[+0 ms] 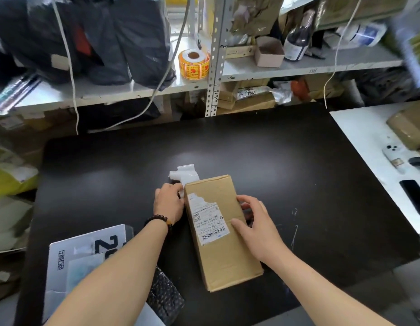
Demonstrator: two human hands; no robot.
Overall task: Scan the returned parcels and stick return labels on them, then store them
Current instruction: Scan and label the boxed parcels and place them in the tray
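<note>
A long brown cardboard parcel [224,241] lies flat on the black table [298,172], with a partly torn white shipping label [208,220] on its top. My left hand [169,203] rests against the parcel's far left corner, fingers curled by a crumpled strip of white label paper [184,175]. My right hand [256,227] grips the parcel's right side, thumb on top. A roll of orange stickers [194,63] stands on the shelf behind.
A white printed box [86,260] and a black bubble mailer [164,300] lie near the left front edge. Phones [413,196] lie on a white table at right. Metal shelves [251,71] behind hold black bags, cartons, a bottle and hanging cables.
</note>
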